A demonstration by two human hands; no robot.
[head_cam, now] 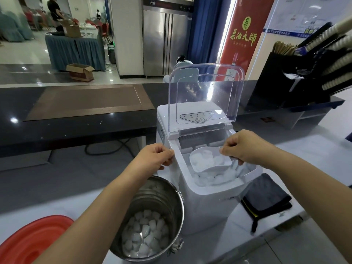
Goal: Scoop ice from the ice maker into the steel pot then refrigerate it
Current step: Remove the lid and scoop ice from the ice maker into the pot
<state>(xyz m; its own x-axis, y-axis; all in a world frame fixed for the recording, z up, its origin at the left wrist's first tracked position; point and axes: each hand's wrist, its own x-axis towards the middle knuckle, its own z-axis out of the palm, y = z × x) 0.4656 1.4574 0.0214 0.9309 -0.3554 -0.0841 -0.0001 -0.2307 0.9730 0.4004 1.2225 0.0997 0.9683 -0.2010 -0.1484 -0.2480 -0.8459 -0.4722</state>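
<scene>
A white ice maker (207,202) stands on the counter with its clear lid (205,92) raised. Loose ice (215,179) fills its bin. My right hand (245,147) grips the handle of a clear scoop (209,161) loaded with ice, held over the bin. My left hand (154,157) holds the ice maker's left top edge, thumb against its side. A steel pot (152,221) stands just left of the machine, below my left forearm, with ice cubes (146,235) covering its bottom.
A red basin (32,242) sits at the lower left. A folded grey cloth (266,199) lies right of the ice maker. A black cup-and-straw rack (304,73) stands at the back right. A steel refrigerator (165,40) stands beyond the dark bar counter (76,126).
</scene>
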